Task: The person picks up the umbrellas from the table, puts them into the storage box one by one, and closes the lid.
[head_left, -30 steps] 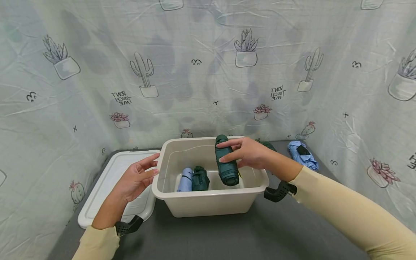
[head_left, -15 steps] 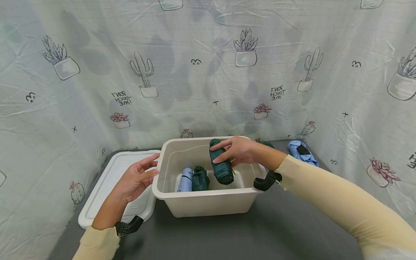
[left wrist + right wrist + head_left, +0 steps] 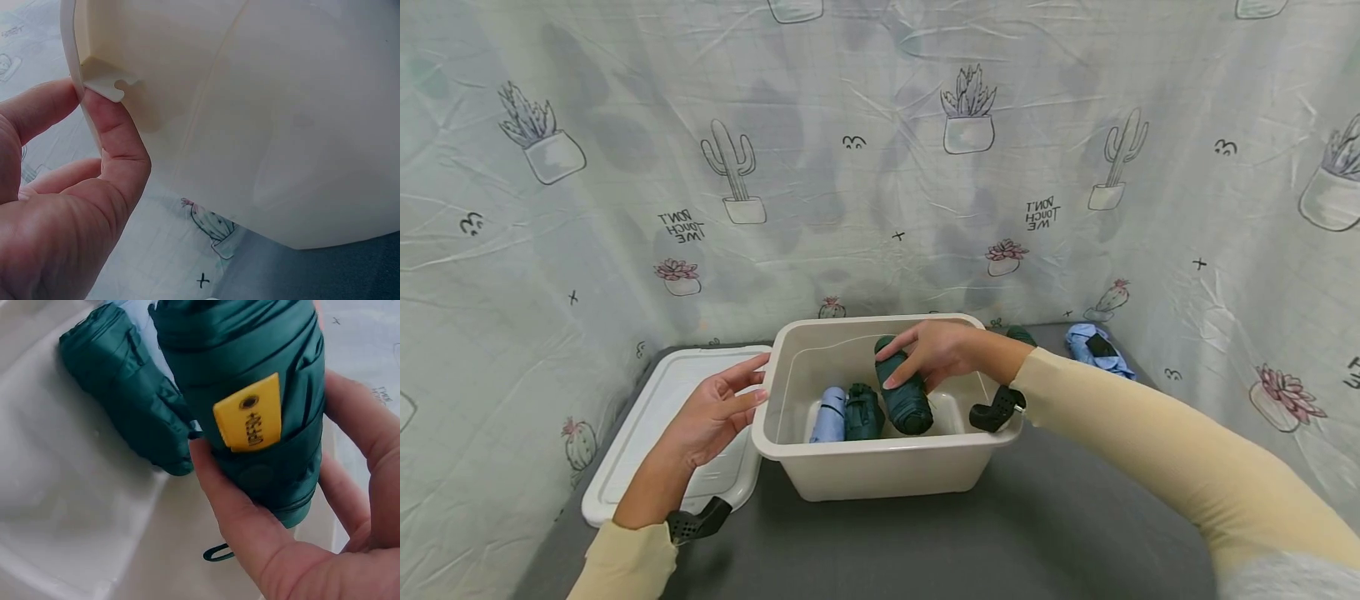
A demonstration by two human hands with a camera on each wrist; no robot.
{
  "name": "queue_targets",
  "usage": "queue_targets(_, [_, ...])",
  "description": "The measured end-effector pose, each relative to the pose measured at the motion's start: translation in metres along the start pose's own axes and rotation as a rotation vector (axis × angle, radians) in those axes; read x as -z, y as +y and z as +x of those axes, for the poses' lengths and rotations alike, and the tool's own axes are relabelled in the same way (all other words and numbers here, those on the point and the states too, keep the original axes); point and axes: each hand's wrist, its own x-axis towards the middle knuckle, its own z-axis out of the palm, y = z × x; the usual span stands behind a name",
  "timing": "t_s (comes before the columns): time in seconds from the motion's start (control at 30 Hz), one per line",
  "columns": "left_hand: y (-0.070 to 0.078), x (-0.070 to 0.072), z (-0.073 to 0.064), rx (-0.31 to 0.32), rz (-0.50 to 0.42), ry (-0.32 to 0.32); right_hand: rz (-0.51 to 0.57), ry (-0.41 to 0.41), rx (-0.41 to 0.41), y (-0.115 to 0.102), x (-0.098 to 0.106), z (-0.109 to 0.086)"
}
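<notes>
A folded dark green umbrella (image 3: 907,398) with a yellow tag (image 3: 249,414) is held between the thumb and fingers of my right hand (image 3: 942,350), inside the cream plastic bin (image 3: 887,468). To its left, a second green folded umbrella (image 3: 863,414) and a light blue folded umbrella (image 3: 829,415) lie side by side on the bin's floor. My left hand (image 3: 718,412) pinches the bin's left rim, and the left wrist view shows the thumb and a finger (image 3: 122,140) on either side of that rim. The held umbrella's far side is hidden by my right hand.
A white lid (image 3: 662,425) lies left of the bin on the dark grey table (image 3: 880,550). Behind the bin's right end, a blue folded umbrella (image 3: 1099,350) and part of a green item (image 3: 1020,335) rest on the table. A patterned curtain (image 3: 880,183) hangs behind and around.
My right hand has moved left and down with the green umbrella, bringing it deeper into the bin and nearer the other two. The left hand has stayed at the rim.
</notes>
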Motion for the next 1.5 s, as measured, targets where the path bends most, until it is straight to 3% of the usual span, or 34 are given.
queue_targets(0.63, [0.000, 0.000, 0.001, -0.002, 0.023, 0.002, -0.011, 0.014, -0.080, 0.012, -0.012, 0.023])
queue_targets(0.97, [0.000, -0.001, 0.001, -0.004, 0.025, 0.007, -0.029, -0.044, -0.105, 0.013, -0.010, 0.023])
queue_targets(1.2, [0.001, -0.001, -0.001, -0.014, 0.012, -0.009, -0.061, -0.067, -0.080, 0.007, -0.009, 0.017])
queue_targets(1.5, [0.002, -0.002, -0.002, -0.018, 0.012, -0.008, -0.102, -0.073, 0.072, 0.003, 0.009, -0.005])
